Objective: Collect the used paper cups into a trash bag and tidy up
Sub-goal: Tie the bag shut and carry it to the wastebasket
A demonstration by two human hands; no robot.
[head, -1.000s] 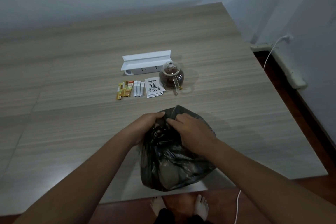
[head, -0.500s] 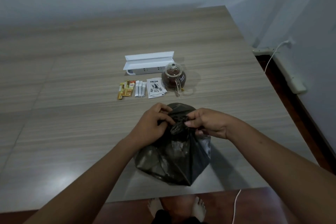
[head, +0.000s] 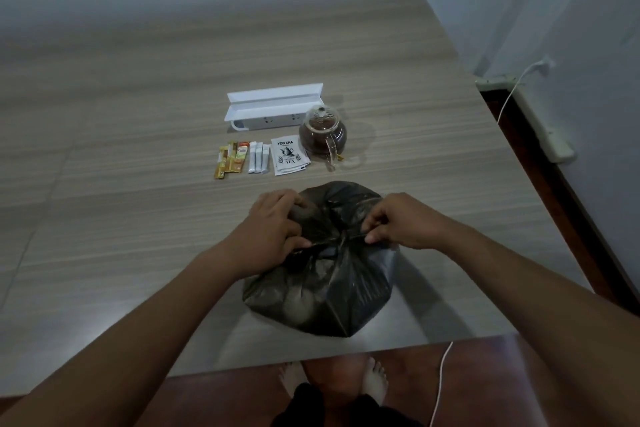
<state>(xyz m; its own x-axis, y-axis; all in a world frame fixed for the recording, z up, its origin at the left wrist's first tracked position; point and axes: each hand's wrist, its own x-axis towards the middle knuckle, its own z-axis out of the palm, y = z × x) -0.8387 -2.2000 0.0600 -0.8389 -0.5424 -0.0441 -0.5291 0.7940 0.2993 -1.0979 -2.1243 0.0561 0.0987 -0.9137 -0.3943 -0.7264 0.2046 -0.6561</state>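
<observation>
A bulging black trash bag [head: 322,295] sits near the front edge of the wooden table [head: 121,218]. Its top is gathered into a knot between my hands. My left hand [head: 273,232] pinches one twisted end of the bag's mouth on the left. My right hand [head: 398,222] pinches the other end on the right. The two ends are stretched taut across the bag's top. Pale rounded shapes show faintly through the plastic; no paper cups are in plain sight.
Behind the bag stand a glass teapot [head: 322,133] with dark tea, a white power strip [head: 273,109], a white tea sachet [head: 289,156], white stick packets [head: 259,158] and orange packets [head: 231,159]. A white cable [head: 441,381] hangs by my bare feet [head: 372,381].
The bag was lifted fully onto the table and its top gathered. My hands, close together over the mouth before, have drawn apart sideways, pulling the two ends tight.
</observation>
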